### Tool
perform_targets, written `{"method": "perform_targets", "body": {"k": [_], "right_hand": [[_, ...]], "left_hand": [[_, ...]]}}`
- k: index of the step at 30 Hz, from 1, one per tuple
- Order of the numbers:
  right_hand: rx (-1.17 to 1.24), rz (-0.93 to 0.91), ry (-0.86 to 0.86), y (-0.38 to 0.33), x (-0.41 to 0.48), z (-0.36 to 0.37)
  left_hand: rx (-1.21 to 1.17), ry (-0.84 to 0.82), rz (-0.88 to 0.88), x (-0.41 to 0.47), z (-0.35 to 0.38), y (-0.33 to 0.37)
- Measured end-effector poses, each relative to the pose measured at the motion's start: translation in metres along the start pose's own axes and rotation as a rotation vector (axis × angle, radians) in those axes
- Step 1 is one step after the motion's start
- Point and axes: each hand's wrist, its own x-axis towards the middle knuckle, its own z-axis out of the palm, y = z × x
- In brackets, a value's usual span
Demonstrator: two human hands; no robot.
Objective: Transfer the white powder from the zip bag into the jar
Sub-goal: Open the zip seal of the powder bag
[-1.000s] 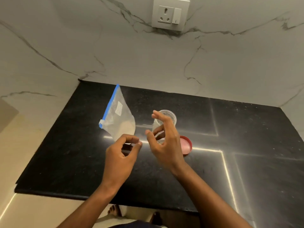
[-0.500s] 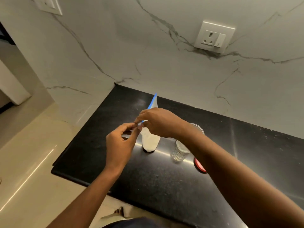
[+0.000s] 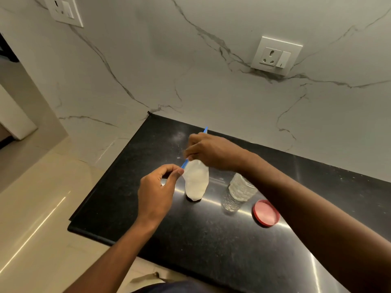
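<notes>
Now, right grip (image 3: 211, 153): fingers curled down over the top edge of the zip bag (image 3: 196, 180), pinching it along the blue zip strip (image 3: 184, 164); the strip's far end pokes out past the knuckles
Left grip (image 3: 156, 191): thumb and forefinger pressed together on the near end of the same strip, at the bag's upper corner
Zip bag: upright between the two grips, bottom resting on the counter (image 3: 211, 250), with the white powder (image 3: 195, 188) settled in its lower part; the right grip covers the seal, so it cannot be told whether it has parted
Jar (image 3: 239, 191): clear and dimpled, standing on the counter just right of the bag and not touching it; uncapped, mouth partly hidden behind the right forearm, no powder visible inside
Lid (image 3: 266, 212): red, lying flat on the counter just right of the jar
Wall (image 3: 211, 81): veined marble behind the counter, with a socket (image 3: 275, 56) above the jar's side
Step in hand: most likely opening the zip, one grip on each side of the top edge; pouring has not begun
Next move calls for: pulling the two lips apart evenly while the bag stays upright, then lifting it over the jar and tipping a corner into the mouth slowly, since fine powder can spill past a narrow rim
</notes>
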Motion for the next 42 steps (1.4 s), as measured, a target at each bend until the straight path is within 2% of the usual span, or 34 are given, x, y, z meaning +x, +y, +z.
{"method": "perform_targets", "body": {"k": [3,7,11,15,21,25,30,34,36,39,40,42], "right_hand": [[-0.025,0.082,0.068,0.025,-0.001,-0.008],[0.039,0.150,0.043,0.031,-0.005,-0.012],[0.040,0.141,0.015,0.028,-0.005,-0.006],[-0.053,0.117,0.055,0.031,0.003,-0.003],[-0.204,0.068,0.031,0.037,0.020,-0.004],[-0.243,0.056,0.028,0.049,0.022,-0.004],[-0.259,0.144,0.042,0.076,0.022,-0.008],[-0.124,0.213,0.058,0.086,0.021,-0.002],[0.014,0.330,0.161,0.077,0.017,0.002],[0.470,0.604,0.500,0.044,0.000,0.017],[0.667,0.672,0.551,0.028,-0.006,0.023],[0.985,0.754,0.520,-0.001,-0.013,0.036]], "left_hand": [[0.004,-0.006,0.007,0.000,-0.003,-0.002],[0.005,-0.011,0.013,0.002,-0.008,-0.002],[-0.009,-0.067,0.004,0.016,-0.009,0.008],[0.093,-0.167,0.041,0.057,0.000,0.029],[0.217,-0.386,-0.075,0.105,0.012,0.042],[0.220,-0.395,-0.088,0.106,0.012,0.038],[0.102,-0.430,-0.162,0.103,0.014,0.036],[0.005,-0.450,-0.229,0.104,0.011,0.039],[-0.066,-0.455,-0.283,0.103,0.010,0.040],[-0.183,-0.456,-0.376,0.102,0.009,0.040],[-0.209,-0.463,-0.396,0.102,0.009,0.039],[-0.252,-0.479,-0.414,0.101,0.008,0.036]]}}
